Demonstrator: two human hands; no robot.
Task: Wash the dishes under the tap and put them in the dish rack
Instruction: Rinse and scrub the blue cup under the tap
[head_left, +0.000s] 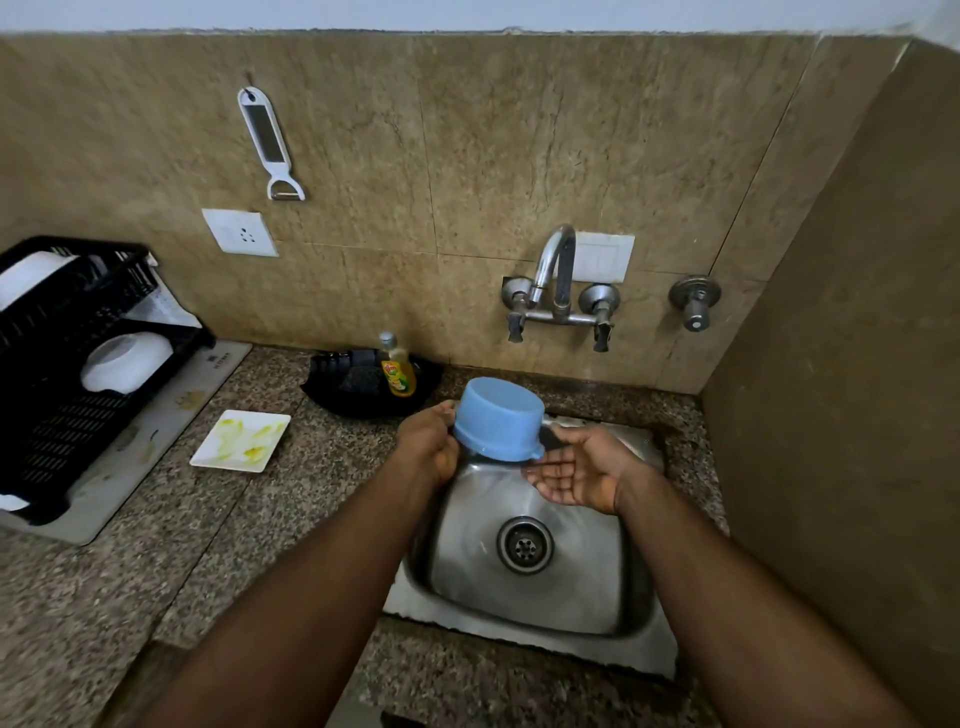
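My left hand (428, 441) grips a light blue plastic bowl (498, 418), held upside down and tilted over the back edge of the steel sink (639, 597). My right hand (582, 473) lies open, palm up, just under the bowl's rim on the right. The chrome tap (556, 275) sticks out of the wall above the sink; I see no water running. A black dish rack (67, 364) stands at the far left and holds an upturned white bowl (127, 361) and a white plate (31, 278). A white square plate (240, 440) with yellow smears lies on the counter.
A yellow dish soap bottle (397, 371) stands on a black dish (363, 389) behind the sink's left corner. A wall closes in on the right. A peeler (270, 143) and a socket (240, 232) are on the back wall. The rack sits on a grey mat (156, 431).
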